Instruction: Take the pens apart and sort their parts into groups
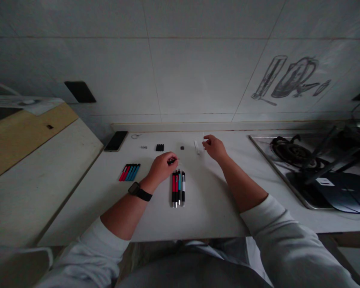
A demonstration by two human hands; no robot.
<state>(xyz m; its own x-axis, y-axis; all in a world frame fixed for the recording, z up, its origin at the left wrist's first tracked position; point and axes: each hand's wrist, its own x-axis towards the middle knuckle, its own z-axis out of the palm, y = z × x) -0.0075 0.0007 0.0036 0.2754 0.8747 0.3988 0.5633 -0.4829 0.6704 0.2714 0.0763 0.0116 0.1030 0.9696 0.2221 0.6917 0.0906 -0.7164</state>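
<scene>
My left hand point(165, 163) is closed around a small black pen part point(171, 161), with a thin tip pointing right. Over to the right, my right hand point(214, 147) pinches a thin whitish pen refill point(203, 149) held roughly upright. More pale refills point(197, 147) lie just left of that hand. Below my left hand several assembled pens point(176, 190) lie side by side, in red, teal and white with black grips. Red and teal pen barrels point(129, 172) form a row left of my left wrist. Black grips point(160, 147), tiny black pieces point(182, 148) and small springs point(143, 147) sit farther back.
A phone point(116, 141) lies at the counter's point(204, 222) back left, near a small clear ring-like item point(135, 136). A gas stove point(294, 154) with a dark flat object point(333, 190) on it borders the right side. The tiled wall point(195, 80) rises behind; a wooden-edged box point(33, 160) stands left.
</scene>
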